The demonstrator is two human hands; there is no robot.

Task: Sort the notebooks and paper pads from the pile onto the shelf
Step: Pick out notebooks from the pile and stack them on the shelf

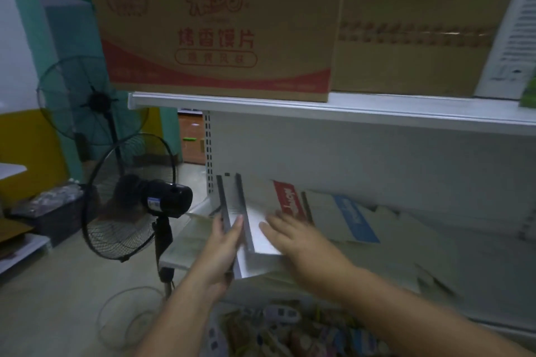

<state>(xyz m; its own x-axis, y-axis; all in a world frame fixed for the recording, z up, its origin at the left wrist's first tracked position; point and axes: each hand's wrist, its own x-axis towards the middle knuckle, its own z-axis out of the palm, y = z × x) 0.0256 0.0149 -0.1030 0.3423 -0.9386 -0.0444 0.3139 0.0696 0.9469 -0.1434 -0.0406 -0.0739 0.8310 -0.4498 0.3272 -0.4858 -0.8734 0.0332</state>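
Several white paper pads and notebooks lie on the middle shelf [203,262]. My left hand [223,249] is shut on a white pad with a dark spine [229,200], held on edge at the shelf's left end. A second white pad [255,229] lies flat just to its right, and my right hand [293,238] rests on it with spread fingers. Behind them lies a pad with a red label [290,201]. Farther right is a pad with a blue stripe [355,219]. More pale pads [420,240] are heaped to the right, blurred.
Two large cardboard boxes [217,29] [412,26] stand on the top shelf [319,109]. Two black pedestal fans [130,200] [90,101] stand left of the shelving. Small colourful packets [284,330] fill the level below. A perforated upright [208,151] bounds the shelf's left.
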